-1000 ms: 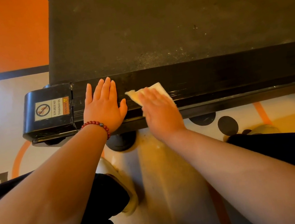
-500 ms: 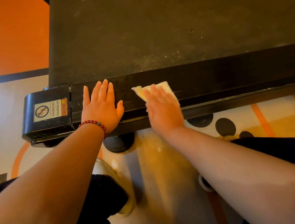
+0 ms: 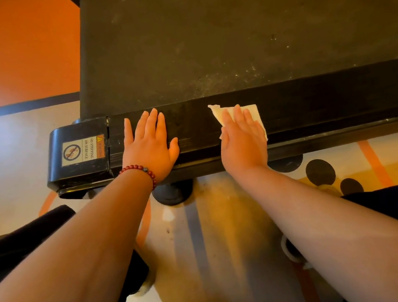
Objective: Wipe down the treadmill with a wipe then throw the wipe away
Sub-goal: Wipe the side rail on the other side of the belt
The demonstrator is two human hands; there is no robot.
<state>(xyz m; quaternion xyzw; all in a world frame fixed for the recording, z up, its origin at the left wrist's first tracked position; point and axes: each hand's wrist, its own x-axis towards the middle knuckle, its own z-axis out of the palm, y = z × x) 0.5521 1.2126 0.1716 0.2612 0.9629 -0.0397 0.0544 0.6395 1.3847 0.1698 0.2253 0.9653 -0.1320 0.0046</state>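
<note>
1. The treadmill [image 3: 239, 30] fills the upper view with its dark belt, which is flecked with pale dust near its near edge.
2. A black rail [image 3: 326, 97] runs along that edge from left to right. It ends at the left in a glossy cap [image 3: 81, 175] that bears a label [image 3: 82, 150] reading "NO STEPPING ON SURFACE".
3. The right hand [image 3: 241, 142] lies palm down on the rail. Its fingers [image 3: 239, 117] are straight and close together, pressing the wipe [image 3: 256, 117] flat against the rail.
4. The white wipe sits mostly hidden under those fingers and the palm. One corner pokes out past the fingertips to the upper left, towards the belt. A strip shows beyond the little-finger side on the right. The thumb lies along the wipe's left edge.
5. The left hand [image 3: 150, 147] rests flat on the rail between the cap and the right hand. Its fingers are straight and slightly spread, the thumb is out to the right, and it holds nothing. It is apart from the wipe, and its fingertips reach the rail's far edge.
6. A red bead bracelet [image 3: 139, 168] circles the left wrist.
7. Below the rail a round black foot [image 3: 173, 193] stands on the floor [image 3: 14, 156], which is pale with orange lines and black dots.
</note>
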